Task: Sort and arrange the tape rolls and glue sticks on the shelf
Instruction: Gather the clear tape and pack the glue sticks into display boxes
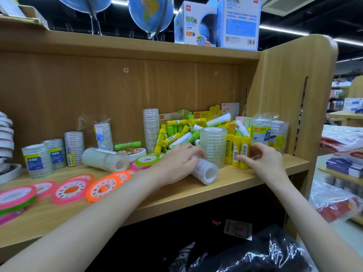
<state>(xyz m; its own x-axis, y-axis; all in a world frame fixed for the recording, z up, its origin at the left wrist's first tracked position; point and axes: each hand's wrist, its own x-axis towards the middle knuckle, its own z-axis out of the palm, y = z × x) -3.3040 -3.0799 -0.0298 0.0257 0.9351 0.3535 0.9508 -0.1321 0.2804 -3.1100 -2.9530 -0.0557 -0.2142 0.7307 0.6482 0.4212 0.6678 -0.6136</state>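
A wooden shelf [196, 195] carries a jumbled pile of yellow and green glue sticks [176, 132] at the back middle. Three yellow glue sticks [236, 151] stand upright in a row near the front right; my right hand [263, 160] curls its fingers around them. A clear tape stack [213, 146] stands just left of them. My left hand [176, 161] rests on a clear tape roll pack [206, 170] lying on its side. Pink and orange flat tape rolls [70, 190] lie at the front left.
Wrapped clear tape packs [38, 160] stand at the left and another pair [269, 132] at the far right against the shelf's side panel [294, 95]. White tape rolls [5, 134] stack at the left edge. Globes and boxes [216, 22] stand on the top board.
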